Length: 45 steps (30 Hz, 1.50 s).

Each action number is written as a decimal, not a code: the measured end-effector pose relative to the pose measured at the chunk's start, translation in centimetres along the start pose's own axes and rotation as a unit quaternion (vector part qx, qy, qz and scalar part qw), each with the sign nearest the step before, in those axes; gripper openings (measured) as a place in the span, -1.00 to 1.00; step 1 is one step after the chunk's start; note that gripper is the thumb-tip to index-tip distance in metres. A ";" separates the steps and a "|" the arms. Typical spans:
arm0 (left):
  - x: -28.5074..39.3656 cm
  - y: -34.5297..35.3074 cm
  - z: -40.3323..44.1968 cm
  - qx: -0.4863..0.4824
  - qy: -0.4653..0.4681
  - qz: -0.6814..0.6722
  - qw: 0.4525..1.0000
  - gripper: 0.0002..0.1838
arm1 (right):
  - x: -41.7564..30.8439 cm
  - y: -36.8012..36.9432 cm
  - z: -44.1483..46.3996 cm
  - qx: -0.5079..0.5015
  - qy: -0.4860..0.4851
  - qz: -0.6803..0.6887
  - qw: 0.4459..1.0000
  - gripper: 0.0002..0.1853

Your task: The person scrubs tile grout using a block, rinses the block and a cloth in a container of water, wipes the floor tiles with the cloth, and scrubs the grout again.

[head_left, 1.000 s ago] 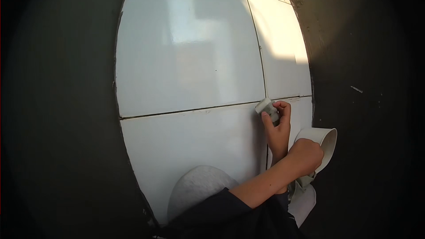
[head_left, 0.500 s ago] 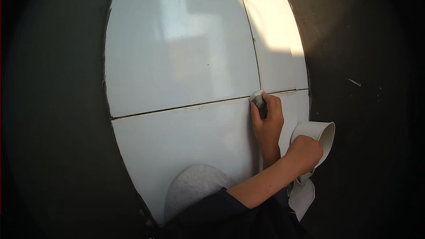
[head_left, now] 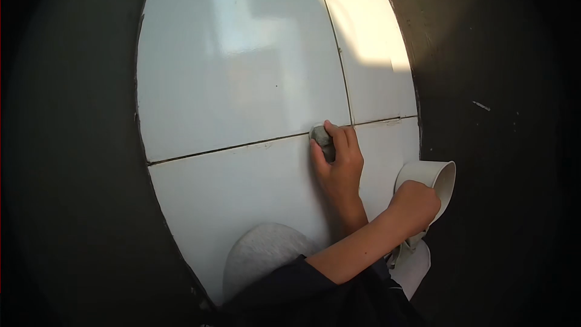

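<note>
My right hand (head_left: pixel 342 160) pinches a small grey lump (head_left: pixel 322 135) between thumb and fingers. The lump rests over the horizontal joint of the white tiles (head_left: pixel 236 72), just left of where two joints meet; its material is hard to make out. Crossing over my right forearm, my left arm reaches to the right. There my left hand (head_left: pixel 416 206) is closed on a white cup-like tub (head_left: pixel 417 172), which is tilted with its mouth towards the right. The fingers of that hand are mostly hidden.
Dark thin joints (head_left: pixel 230 148) run between the tiles. A dark surface (head_left: pixel 496 163) borders them on the right, and another lies on the left. Rounded light grey fabric (head_left: pixel 266 251), perhaps my knee, is at the bottom. Sunlight falls on the upper right tiles.
My right hand has slid left along the horizontal joint with the grey lump, away from the crossing. My left hand keeps hold of the tub. The view has shifted slightly.
</note>
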State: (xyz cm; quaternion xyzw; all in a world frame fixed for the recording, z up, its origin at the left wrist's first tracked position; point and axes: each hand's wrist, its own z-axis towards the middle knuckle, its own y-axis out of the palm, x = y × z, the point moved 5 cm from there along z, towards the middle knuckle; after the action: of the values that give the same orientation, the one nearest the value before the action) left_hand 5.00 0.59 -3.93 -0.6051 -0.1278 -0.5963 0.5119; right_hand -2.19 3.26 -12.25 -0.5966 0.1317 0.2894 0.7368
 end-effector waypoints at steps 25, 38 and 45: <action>0.2 -0.8 0.0 -0.014 -0.021 0.002 1.000 -0.94 | -2.6 1.5 0.4 -0.016 -0.006 -0.006 1.000 -0.59; -1.3 -5.7 -1.8 -0.059 -0.130 0.131 0.981 -0.94 | -1.9 0.9 0.2 -0.022 0.019 0.001 1.000 -0.59; -1.1 -6.2 -3.7 -0.110 -0.181 0.177 0.961 -0.96 | 1.7 -1.3 0.7 0.018 0.078 -0.020 0.997 -0.61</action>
State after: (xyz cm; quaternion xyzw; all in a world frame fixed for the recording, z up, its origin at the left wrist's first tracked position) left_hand -2.17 0.97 -2.83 -0.7686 -0.0427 -0.3866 0.5078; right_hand -0.13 4.20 -11.96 -0.6063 0.1821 0.2252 0.7406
